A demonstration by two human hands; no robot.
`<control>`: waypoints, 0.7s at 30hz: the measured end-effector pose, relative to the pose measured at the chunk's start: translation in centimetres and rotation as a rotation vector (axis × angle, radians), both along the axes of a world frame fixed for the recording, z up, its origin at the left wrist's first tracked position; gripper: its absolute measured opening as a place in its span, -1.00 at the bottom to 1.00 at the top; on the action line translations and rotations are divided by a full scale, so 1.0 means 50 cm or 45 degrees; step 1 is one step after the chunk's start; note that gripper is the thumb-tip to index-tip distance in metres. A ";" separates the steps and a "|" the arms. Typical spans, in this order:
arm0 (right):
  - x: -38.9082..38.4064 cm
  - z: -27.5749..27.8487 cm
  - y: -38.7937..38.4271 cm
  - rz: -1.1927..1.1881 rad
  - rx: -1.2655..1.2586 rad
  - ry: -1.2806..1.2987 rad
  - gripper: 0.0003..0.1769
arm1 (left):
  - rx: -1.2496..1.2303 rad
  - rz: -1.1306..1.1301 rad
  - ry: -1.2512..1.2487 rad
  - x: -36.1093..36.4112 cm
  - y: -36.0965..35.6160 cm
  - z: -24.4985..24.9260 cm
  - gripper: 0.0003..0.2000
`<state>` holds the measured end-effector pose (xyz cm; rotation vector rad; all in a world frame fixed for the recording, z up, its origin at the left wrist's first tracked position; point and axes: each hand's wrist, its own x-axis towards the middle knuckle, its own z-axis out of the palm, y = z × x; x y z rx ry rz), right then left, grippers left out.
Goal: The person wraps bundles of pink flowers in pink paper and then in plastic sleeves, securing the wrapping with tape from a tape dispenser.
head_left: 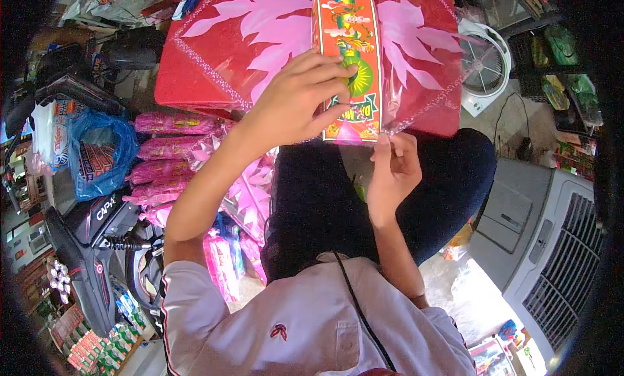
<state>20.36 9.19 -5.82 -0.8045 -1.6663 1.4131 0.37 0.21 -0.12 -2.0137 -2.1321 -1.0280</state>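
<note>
A long, colourful printed box [331, 31] lies on a sheet of clear wrap with a pink leaf pattern [279, 22], on a red table [188, 70]. My left hand [302, 96] rests on the near part of the box, fingers apart, thumb by its left edge. At the near right corner of the box, the thumb and fingertips of my right hand [396, 171] pinch the edge of the clear wrap [395, 109]. The fingertips partly hide what lies between them.
Several pink-wrapped packages [162, 168] are stacked on the left, beside a blue plastic bag [101, 148] and a black motorbike [91, 246]. A white fan [487, 64] stands right of the table. A grey air cooler [546, 246] is at the lower right.
</note>
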 end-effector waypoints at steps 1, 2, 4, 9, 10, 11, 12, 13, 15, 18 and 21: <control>-0.001 0.000 -0.001 -0.012 0.024 -0.003 -0.94 | -0.022 -0.002 -0.037 0.000 -0.001 0.000 -0.83; -0.004 0.004 -0.004 -0.025 0.049 -0.005 -0.92 | -0.043 -0.004 -0.073 0.000 -0.001 0.001 -0.83; -0.006 0.013 -0.003 -0.028 0.105 -0.022 -0.89 | -0.040 -0.005 -0.050 0.000 -0.002 0.000 -0.83; -0.005 0.008 0.016 0.018 0.390 -0.081 -0.75 | -0.023 -0.011 -0.013 0.001 -0.001 0.003 -0.84; -0.006 0.010 0.018 0.036 0.422 -0.090 -0.74 | -0.026 -0.013 -0.016 0.000 -0.001 0.003 -0.84; -0.007 0.017 0.020 0.055 0.453 -0.099 -0.72 | -0.030 -0.014 -0.018 0.000 -0.001 0.003 -0.84; -0.008 0.022 0.022 0.074 0.484 -0.109 -0.70 | -0.031 -0.011 -0.014 0.000 -0.001 0.004 -0.84; -0.009 0.025 0.022 0.086 0.490 -0.113 -0.70 | -0.033 -0.009 -0.009 0.001 -0.002 0.005 -0.84; -0.011 0.028 0.024 0.109 0.501 -0.124 -0.69 | -0.032 -0.009 -0.005 0.001 -0.002 0.004 -0.84; -0.013 0.032 0.024 0.154 0.402 -0.120 -0.69 | -0.029 -0.011 -0.004 -0.001 -0.001 0.002 -0.84; -0.015 0.029 0.031 0.215 0.439 -0.111 -0.69 | -0.032 -0.008 -0.006 0.000 0.000 0.002 -0.85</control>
